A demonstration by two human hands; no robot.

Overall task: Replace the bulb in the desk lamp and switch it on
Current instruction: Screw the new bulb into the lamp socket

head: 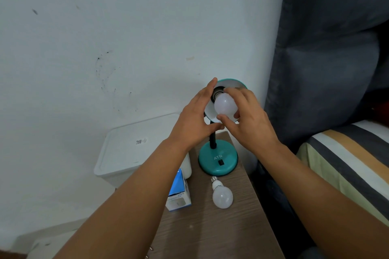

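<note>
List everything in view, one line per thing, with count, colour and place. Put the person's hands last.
desk lamp: one, teal base and shade, black neck, at the far end of the table by the wall.
bulb in the shade: one, white, at the lamp's socket.
loose bulb: one, white, lying on the table in front of the lamp base.
bulb box: one, blue and white, on the table's left edge.
table: one, brown wood grain, in the centre foreground.
bin: one, white, lidded, left of the table.
bed: one, striped cover, on the right.
curtain: one, dark grey-blue, upper right.
left hand: one, steadies the shade's left rim.
right hand: one, grips the bulb in the shade.
</note>
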